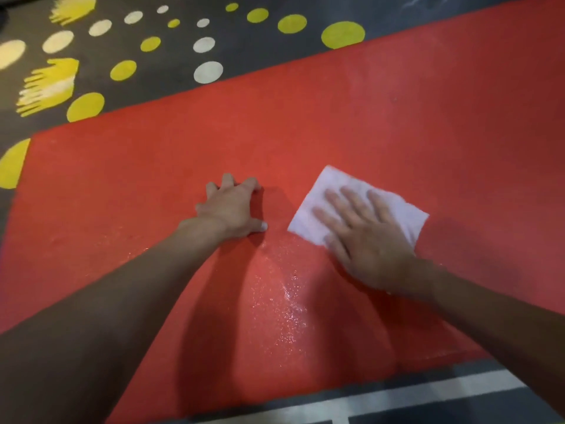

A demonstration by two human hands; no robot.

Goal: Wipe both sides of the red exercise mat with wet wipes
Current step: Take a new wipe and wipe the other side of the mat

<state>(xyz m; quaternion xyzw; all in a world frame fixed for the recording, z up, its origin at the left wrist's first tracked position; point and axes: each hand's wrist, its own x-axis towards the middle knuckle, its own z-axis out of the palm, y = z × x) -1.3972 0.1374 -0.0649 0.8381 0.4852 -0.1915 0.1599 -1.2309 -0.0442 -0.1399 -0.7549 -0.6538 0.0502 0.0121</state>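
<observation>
- The red mat (pixel 336 117) lies flat on the floor (pixel 263 47) and fills most of the view. It is a broad rectangular sheet with straight edges and a fine, grainy, matte surface.
- A wet patch (pixel 287 304) glistens on the mat between the two forearms, its pebbled texture catching the light in small bright specks. The rest of the mat looks dull and dry.
- The wet wipe (pixel 324 191) is a thin, soft white sheet folded into a rough square. It lies flat on the mat right of centre, one corner pointing away from the person.
- The right hand (pixel 363 237) lies palm down on the wipe. Its grip is spread, with straight fingers fanned apart and pressing the sheet against the mat, and it covers the wipe's near part.
- The left hand (pixel 232 209) rests on the bare mat just beside the wipe, apart from it. Its grip is splayed and holds nothing; the fingers bend at the knuckles and prop on their tips, the thumb pointing toward the wipe.
- The floor is dark grey and looks like carpet, marked with round yellow dots (pixel 343 35), round white dots (pixel 208 72) and a yellow handprint shape (pixel 49 87) beyond the mat's far edge.
- White lines (pixel 397 396) cross the floor along the mat's near edge.
</observation>
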